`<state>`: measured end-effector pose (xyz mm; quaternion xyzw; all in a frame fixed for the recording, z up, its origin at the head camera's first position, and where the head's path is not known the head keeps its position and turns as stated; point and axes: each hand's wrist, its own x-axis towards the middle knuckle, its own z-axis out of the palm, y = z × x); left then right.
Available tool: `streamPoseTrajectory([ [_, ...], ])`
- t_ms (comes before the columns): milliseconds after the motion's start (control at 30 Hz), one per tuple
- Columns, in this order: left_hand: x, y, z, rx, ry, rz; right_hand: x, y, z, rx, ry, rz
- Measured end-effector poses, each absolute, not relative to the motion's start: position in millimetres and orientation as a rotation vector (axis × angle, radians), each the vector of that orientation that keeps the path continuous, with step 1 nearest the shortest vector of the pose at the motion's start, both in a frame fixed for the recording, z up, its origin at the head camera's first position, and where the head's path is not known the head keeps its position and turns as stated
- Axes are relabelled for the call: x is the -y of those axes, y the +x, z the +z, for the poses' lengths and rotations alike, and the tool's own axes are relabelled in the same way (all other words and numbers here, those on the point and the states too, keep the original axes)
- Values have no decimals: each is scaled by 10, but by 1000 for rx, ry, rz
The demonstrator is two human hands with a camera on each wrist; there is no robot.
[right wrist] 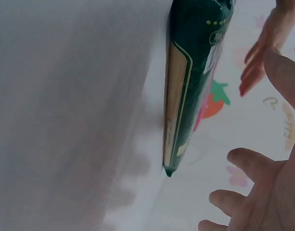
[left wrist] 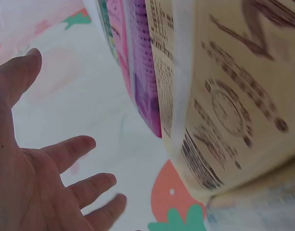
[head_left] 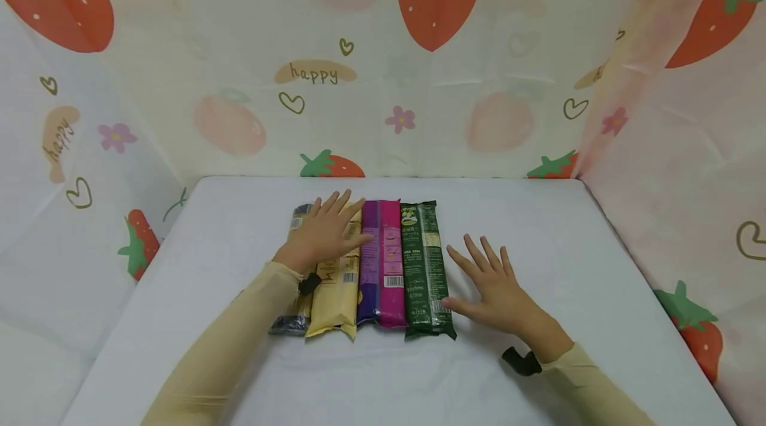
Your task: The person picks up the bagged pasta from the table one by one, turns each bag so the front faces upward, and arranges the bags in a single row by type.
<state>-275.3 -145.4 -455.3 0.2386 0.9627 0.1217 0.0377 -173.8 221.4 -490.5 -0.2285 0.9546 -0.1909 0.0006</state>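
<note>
Green film wraps the long packet [head_left: 426, 266] I take my bearings from; it lies flat on the white table [head_left: 383, 379], its near end angled slightly outward. Directly left of that green packet, closely alongside, I see the magenta-and-purple packet [head_left: 383, 260], its near end stopping a little short of the green one's. Farther left of the green packet come the cream packet [head_left: 335, 300] and, farthest away from it, the dark packet [head_left: 294, 319], partly hidden under an arm.

Both hands read to me as free of any load. My left hand [head_left: 326, 230] hangs over the cream packet, well left of the green packet, fingers fanned and nearly straight; the left wrist view shows a gap between it and the packets. My right hand [head_left: 499, 293] is just right of the green packet, fingers spread wide, gripping nothing. Its thumb tip overlaps the green packet's edge from the head view, but I cannot tell whether it touches.

I judge the step in hand as a hover over a lined-up row, with no grip taken. A lift would call for my right hand to close around the green packet's middle; straightening would call for gentle inward pressure on its outer edge. Glossy film could slide, so I would favour a slow approach.
</note>
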Motion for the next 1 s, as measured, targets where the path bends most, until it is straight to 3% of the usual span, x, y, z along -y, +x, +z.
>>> streamPoseTrajectory([
  [1000, 884, -3106, -4699, -2867, 844, 310, -1962, -1629, -5050, -2925, -850, -586],
])
